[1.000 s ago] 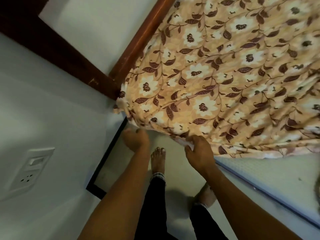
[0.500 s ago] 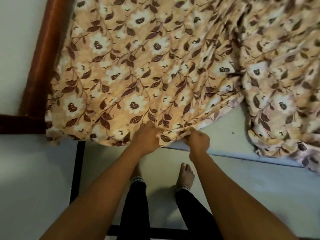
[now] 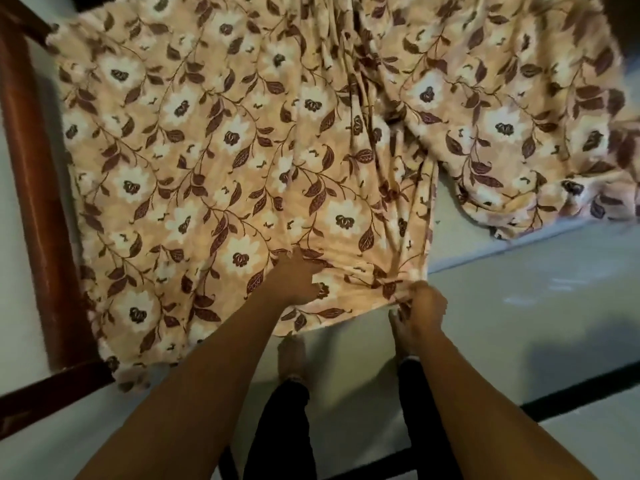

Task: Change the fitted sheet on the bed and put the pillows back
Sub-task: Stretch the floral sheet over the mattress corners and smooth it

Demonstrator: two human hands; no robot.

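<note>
This floral sheet (image 3: 242,150) looks light and limp, so take its hem: your right hand (image 3: 424,303) pinches gathers at 5 o'clock, your left hand (image 3: 294,278) lies on it, grip unclear

matt floral cloth sheet (image 3: 242,150), glossy wooden frame (image 3: 34,188)
</note>
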